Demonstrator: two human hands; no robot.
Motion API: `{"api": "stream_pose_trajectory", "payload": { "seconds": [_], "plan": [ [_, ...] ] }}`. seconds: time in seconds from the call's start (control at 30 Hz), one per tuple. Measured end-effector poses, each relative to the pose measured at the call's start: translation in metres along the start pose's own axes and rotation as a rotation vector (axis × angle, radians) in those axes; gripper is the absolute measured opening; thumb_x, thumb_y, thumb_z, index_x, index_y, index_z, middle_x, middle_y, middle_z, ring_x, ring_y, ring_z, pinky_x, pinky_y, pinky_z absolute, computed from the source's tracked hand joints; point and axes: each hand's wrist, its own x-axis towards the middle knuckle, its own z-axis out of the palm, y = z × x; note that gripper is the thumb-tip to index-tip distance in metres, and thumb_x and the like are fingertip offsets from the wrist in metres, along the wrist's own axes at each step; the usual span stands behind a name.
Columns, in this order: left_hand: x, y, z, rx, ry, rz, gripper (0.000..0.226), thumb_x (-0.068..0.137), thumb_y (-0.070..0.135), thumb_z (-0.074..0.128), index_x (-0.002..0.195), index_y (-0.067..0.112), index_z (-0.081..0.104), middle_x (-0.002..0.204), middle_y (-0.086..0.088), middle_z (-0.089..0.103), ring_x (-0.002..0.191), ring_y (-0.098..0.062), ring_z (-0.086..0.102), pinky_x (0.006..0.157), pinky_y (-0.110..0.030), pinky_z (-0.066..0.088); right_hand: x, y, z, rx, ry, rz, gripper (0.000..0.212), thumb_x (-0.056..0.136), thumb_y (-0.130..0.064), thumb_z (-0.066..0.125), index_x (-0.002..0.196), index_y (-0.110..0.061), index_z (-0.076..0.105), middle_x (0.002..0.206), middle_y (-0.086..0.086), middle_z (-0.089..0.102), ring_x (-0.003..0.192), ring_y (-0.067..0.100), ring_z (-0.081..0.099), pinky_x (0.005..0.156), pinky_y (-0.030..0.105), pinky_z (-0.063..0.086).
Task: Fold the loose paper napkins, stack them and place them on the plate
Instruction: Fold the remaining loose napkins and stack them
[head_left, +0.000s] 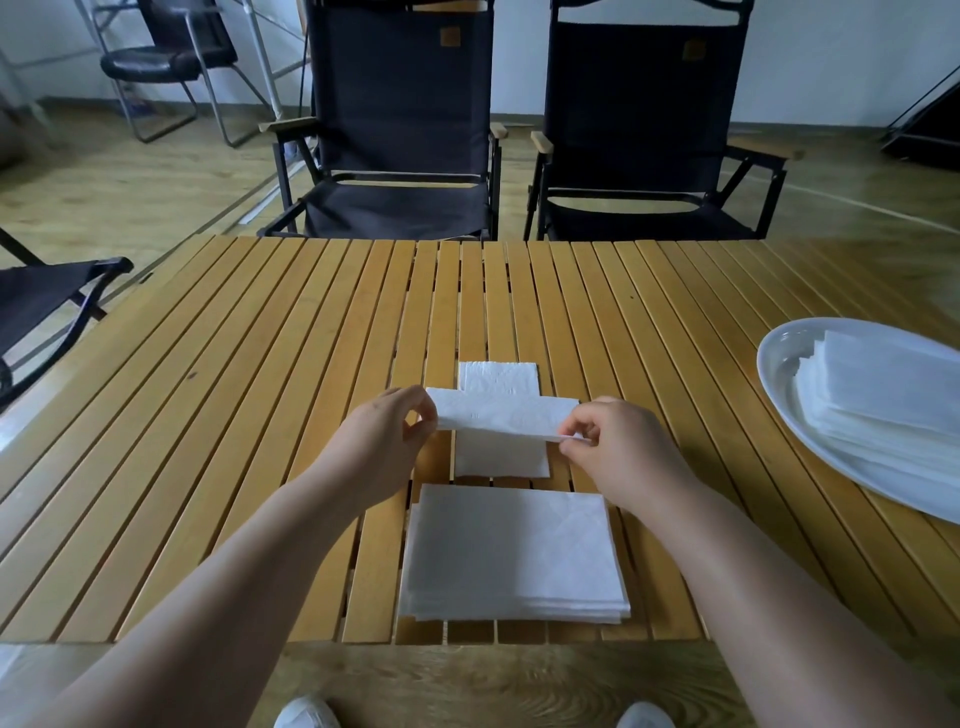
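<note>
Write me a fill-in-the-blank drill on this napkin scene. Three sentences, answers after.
The left hand and right hand both pinch one ____.
The plate sits to the person's ____.
The table top is made of wooden ____.
Missing: napkin; right; slats.

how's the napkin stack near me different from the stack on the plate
The near stack lies straight on the table slats by the near edge; the plate stack sits in the plate at the right. The near stack shows whole; the plate stack is cut off by the frame edge. The near stack's edges are fairly even; the plate stack's left edges are staggered. Both are white paper napkins in many layers.
</note>
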Motion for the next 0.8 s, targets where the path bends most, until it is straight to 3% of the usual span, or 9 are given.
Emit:
{"api": "stream_pose_trajectory", "payload": {
  "seconds": [0.13, 0.47, 0.7, 0.8],
  "plan": [
    [0.0, 0.002, -0.004, -0.06, 0.0, -0.019, 0.013, 0.095, 0.019, 0.062, 0.101, 0.029, 0.057, 0.108, 0.013, 0.057, 0.092, -0.005, 0.06, 0.065, -0.01, 0.045, 0.0, 0.0, -0.001, 0.012, 0.018, 0.013, 0.007, 0.095, -0.019, 0.065, 0.092, -0.024, 0.069, 0.1, -0.007, 0.061, 0.083, 0.005, 0.053, 0.058, 0.012, 0.031],
    [0.0, 0.001, -0.005, -0.045, 0.007, -0.096, 0.014, 0.095, 0.022, 0.064, 0.107, 0.025, 0.07, 0.105, 0.008, 0.066, 0.084, -0.003, 0.059, 0.061, -0.011, 0.042, 0.001, 0.001, -0.005, 0.049, 0.06, -0.004, 0.006, 0.095, -0.022, 0.065, 0.094, -0.026, 0.069, 0.097, -0.009, 0.065, 0.083, 0.003, 0.055, 0.06, 0.012, 0.036],
    [-0.003, 0.005, -0.015, -0.148, 0.164, -0.016, 0.013, 0.093, 0.02, 0.064, 0.105, 0.023, 0.069, 0.102, 0.011, 0.066, 0.096, -0.004, 0.06, 0.076, -0.011, 0.045, 0.0, -0.002, -0.016, 0.143, 0.189, -0.074, 0.008, 0.093, -0.024, 0.068, 0.099, -0.025, 0.074, 0.091, -0.015, 0.065, 0.081, -0.002, 0.053, 0.064, 0.012, 0.038],
    [-0.004, 0.005, -0.017, -0.208, 0.214, 0.002, 0.012, 0.093, 0.02, 0.064, 0.103, 0.026, 0.067, 0.103, 0.011, 0.067, 0.1, -0.004, 0.061, 0.083, -0.019, 0.049, -0.002, -0.004, -0.021, 0.17, 0.23, -0.115, 0.009, 0.093, -0.022, 0.069, 0.099, -0.023, 0.074, 0.09, -0.017, 0.063, 0.082, -0.009, 0.052, 0.065, 0.01, 0.038]
  ]
}}
